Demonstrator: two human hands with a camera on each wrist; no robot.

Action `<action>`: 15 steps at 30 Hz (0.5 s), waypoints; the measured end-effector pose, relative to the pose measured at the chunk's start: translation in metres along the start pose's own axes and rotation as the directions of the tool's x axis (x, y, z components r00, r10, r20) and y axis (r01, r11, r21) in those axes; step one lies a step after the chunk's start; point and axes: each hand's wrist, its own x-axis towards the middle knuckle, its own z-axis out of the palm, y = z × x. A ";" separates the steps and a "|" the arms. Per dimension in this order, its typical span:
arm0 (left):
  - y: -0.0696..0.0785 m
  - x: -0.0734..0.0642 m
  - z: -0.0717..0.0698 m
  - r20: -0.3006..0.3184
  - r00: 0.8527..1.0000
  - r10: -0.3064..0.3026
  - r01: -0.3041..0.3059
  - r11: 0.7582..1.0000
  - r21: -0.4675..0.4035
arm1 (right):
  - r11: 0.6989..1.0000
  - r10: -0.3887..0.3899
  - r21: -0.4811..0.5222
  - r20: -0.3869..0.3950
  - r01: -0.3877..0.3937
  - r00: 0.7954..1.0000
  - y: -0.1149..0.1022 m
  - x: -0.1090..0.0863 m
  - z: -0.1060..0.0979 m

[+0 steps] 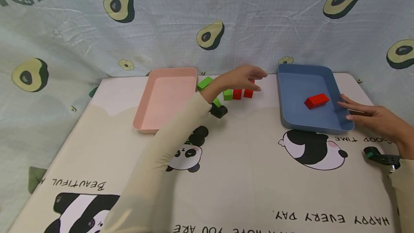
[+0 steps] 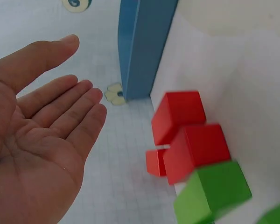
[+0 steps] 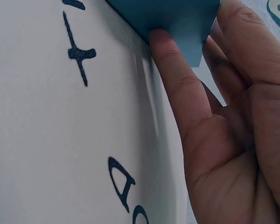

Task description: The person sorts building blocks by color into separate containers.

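My left hand (image 1: 240, 78) hovers over a small group of blocks, fingers extended and thumb apart, holding nothing. The left wrist view shows its bare palm (image 2: 37, 144) beside red blocks (image 2: 212, 147) and a green block (image 2: 214, 191). My forearm partly covers the green blocks (image 1: 228, 95). Next to them stand more red blocks (image 1: 237, 94). One red block (image 1: 316, 101) lies inside the blue tray (image 1: 299, 118). My right hand (image 1: 376, 119) touches the tray's right side with fairly straight fingers. In the right wrist view, a fingertip (image 3: 163, 39) rests against its outer wall.
A pink tray (image 1: 171, 96) stands left of the blocks, with nothing visible in it. A patterned cloth (image 1: 161, 39) hangs behind the table. Panda drawings and upside-down lettering cover the tabletop (image 1: 239, 168). A dark strap-like device (image 1: 381, 157) sits by my right wrist.
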 end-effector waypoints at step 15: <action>-0.037 -0.045 -0.022 -0.049 0.991 -0.126 0.125 0.992 -0.017 | 0.999 0.000 -0.054 -0.006 0.000 1.000 -0.007 -0.001 -0.002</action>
